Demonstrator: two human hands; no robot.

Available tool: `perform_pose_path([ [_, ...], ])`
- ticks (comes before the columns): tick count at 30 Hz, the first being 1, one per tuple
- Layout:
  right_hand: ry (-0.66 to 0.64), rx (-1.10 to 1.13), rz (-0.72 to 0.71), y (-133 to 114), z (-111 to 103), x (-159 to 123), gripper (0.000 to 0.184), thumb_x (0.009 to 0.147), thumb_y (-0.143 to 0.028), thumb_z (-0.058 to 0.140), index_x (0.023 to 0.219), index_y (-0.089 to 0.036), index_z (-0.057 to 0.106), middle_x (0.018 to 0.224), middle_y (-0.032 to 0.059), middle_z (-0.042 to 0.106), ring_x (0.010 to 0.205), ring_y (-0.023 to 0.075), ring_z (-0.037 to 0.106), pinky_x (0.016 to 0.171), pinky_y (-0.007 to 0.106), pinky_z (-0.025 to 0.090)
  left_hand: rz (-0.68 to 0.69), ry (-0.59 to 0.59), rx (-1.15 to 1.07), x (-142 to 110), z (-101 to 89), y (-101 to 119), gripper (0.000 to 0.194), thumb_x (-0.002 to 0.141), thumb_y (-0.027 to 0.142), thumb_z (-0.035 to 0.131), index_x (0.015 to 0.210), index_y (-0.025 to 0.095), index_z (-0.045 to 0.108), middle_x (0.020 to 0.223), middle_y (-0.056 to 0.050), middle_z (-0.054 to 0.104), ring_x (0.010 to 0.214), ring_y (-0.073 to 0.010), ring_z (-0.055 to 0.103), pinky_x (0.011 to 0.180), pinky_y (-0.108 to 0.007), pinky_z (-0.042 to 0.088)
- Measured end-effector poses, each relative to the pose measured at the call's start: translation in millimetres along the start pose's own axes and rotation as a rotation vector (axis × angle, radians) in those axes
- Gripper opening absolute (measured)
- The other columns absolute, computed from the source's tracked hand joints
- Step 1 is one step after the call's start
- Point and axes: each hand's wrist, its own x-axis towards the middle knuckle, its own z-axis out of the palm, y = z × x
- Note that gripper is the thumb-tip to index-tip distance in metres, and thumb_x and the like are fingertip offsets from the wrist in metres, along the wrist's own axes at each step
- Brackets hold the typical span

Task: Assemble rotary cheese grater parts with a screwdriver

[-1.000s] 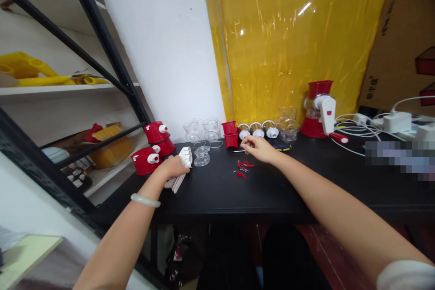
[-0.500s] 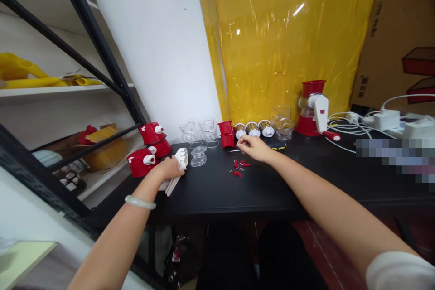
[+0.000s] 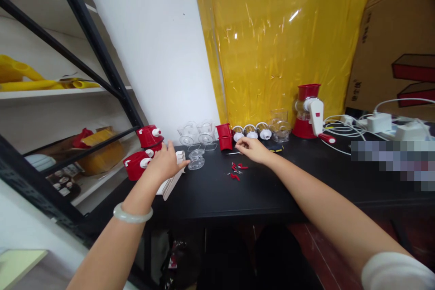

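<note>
My left hand (image 3: pixel 165 163) is raised with its fingers spread, over the white plastic crank handles (image 3: pixel 171 186) on the black table. It holds nothing. Beside it stand two red grater bases (image 3: pixel 135 166) with white knobs. Curled shut, fingertips together, my right hand (image 3: pixel 253 150) hovers by a screwdriver (image 3: pixel 277 148), whose shaft shows to the left of the fingers and handle to the right. Whatever the fingertips pinch, if anything, is too small to make out. Just in front lie small red parts (image 3: pixel 235 176) and several screws. A red hopper (image 3: pixel 224 137) is left of this hand.
Behind are metal grater drums (image 3: pixel 250 131), clear plastic housings (image 3: pixel 205 131) and clear round parts (image 3: pixel 196 159). An assembled red rotary grater (image 3: pixel 307 111) stands at right, near white cables and adapters (image 3: pixel 379 122). A black-framed shelf (image 3: pixel 112 86) borders the left.
My left hand has let go of the white crank handles and lifted, its fingers spreading. My right hand stays in nearly the same place. The view has shifted slightly.
</note>
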Motion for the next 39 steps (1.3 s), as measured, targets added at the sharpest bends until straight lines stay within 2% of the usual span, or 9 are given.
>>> perform_pose_path([
  [6, 0.245, -0.052, -0.021, 6, -22, 7, 0.02, 0.081, -0.039, 0.053, 0.084, -0.02, 0.059, 0.081, 0.0045, 0.066, 0.073, 0.017, 0.057, 0.073, 0.033, 0.046, 0.194, 0.148, -0.205, -5, -26.5, 55, 0.099, 0.084, 0.059, 0.053, 0.151, -0.003, 0.013, 0.151, -0.033, 0.028, 0.139, -0.0454, 0.029, 0.112, -0.05, 0.026],
  [11, 0.408, -0.077, 0.027, 24, -38, 12, 0.021, 0.079, -0.04, 0.053, 0.08, -0.021, 0.058, 0.08, 0.0048, 0.065, 0.075, 0.0185, 0.058, 0.075, 0.034, 0.047, 0.5, 0.22, -0.378, 16, -8.7, 117, 0.063, 0.088, 0.043, 0.052, 0.142, 0.012, 0.041, 0.134, -0.019, 0.054, 0.124, -0.0324, 0.05, 0.106, -0.042, 0.037],
  [14, 0.493, -0.127, 0.047, 34, -47, 13, 0.023, 0.08, -0.042, 0.051, 0.081, -0.02, 0.058, 0.082, 0.0054, 0.065, 0.076, 0.0192, 0.058, 0.076, 0.034, 0.046, 0.567, 0.276, -0.422, 28, 9.1, 138, 0.044, 0.089, 0.036, 0.05, 0.127, 0.014, 0.057, 0.119, -0.015, 0.062, 0.113, -0.0279, 0.057, 0.099, -0.038, 0.044],
  [20, 0.672, -0.355, 0.221, 47, -63, 10, 0.022, 0.081, -0.033, 0.048, 0.091, -0.019, 0.062, 0.099, 0.0141, 0.064, 0.099, 0.0279, 0.057, 0.092, 0.043, 0.042, 0.558, 0.261, -0.523, 32, 34.6, 132, 0.035, 0.09, 0.036, 0.048, 0.113, 0.016, 0.066, 0.109, -0.013, 0.068, 0.106, -0.0266, 0.061, 0.096, -0.038, 0.047],
  [24, 0.85, -0.491, 0.547, 60, -69, 9, 0.056, 0.079, -0.031, 0.054, 0.129, -0.005, 0.051, 0.139, 0.0308, 0.038, 0.132, 0.0415, 0.034, 0.105, 0.051, 0.028, 0.537, 0.204, -0.618, 32, 39.1, 126, 0.037, 0.089, 0.038, 0.05, 0.113, 0.016, 0.067, 0.109, -0.013, 0.07, 0.105, -0.0266, 0.063, 0.094, -0.038, 0.048],
  [27, 0.809, -0.442, 0.676, 72, -74, 7, 0.076, 0.076, -0.026, 0.058, 0.143, 0.002, 0.034, 0.147, 0.0349, 0.025, 0.139, 0.0446, 0.023, 0.108, 0.052, 0.022, 0.531, 0.158, -0.703, 34, 41.3, 128, 0.038, 0.087, 0.038, 0.052, 0.114, 0.015, 0.068, 0.108, -0.011, 0.072, 0.101, -0.0249, 0.066, 0.092, -0.035, 0.05],
  [31, 0.79, -0.447, 0.648, 83, -91, 1, 0.079, 0.076, -0.023, 0.06, 0.148, -0.009, 0.03, 0.144, 0.0281, 0.038, 0.137, 0.0392, 0.033, 0.107, 0.051, 0.028, 0.537, 0.104, -0.78, 37, 44.6, 130, 0.04, 0.086, 0.037, 0.052, 0.113, 0.013, 0.069, 0.104, -0.011, 0.073, 0.097, -0.0244, 0.068, 0.09, -0.035, 0.051],
  [35, 0.761, -0.423, 0.611, 92, -107, -4, 0.071, 0.074, -0.036, 0.069, 0.138, -0.015, 0.046, 0.13, 0.0198, 0.057, 0.122, 0.032, 0.054, 0.102, 0.044, 0.04, 0.518, 0.082, -0.823, 40, 47.2, 129, 0.038, 0.085, 0.038, 0.053, 0.112, 0.015, 0.068, 0.103, -0.009, 0.074, 0.097, -0.0239, 0.068, 0.089, -0.034, 0.051],
  [39, 0.753, -0.438, 0.591, 102, -111, -5, 0.08, 0.064, -0.046, 0.078, 0.132, -0.013, 0.05, 0.127, 0.0193, 0.059, 0.119, 0.0306, 0.057, 0.099, 0.04, 0.044, 0.526, 0.098, -0.83, 40, 48.0, 129, 0.037, 0.086, 0.037, 0.053, 0.112, 0.016, 0.068, 0.103, -0.008, 0.074, 0.096, -0.0238, 0.068, 0.088, -0.035, 0.051],
])
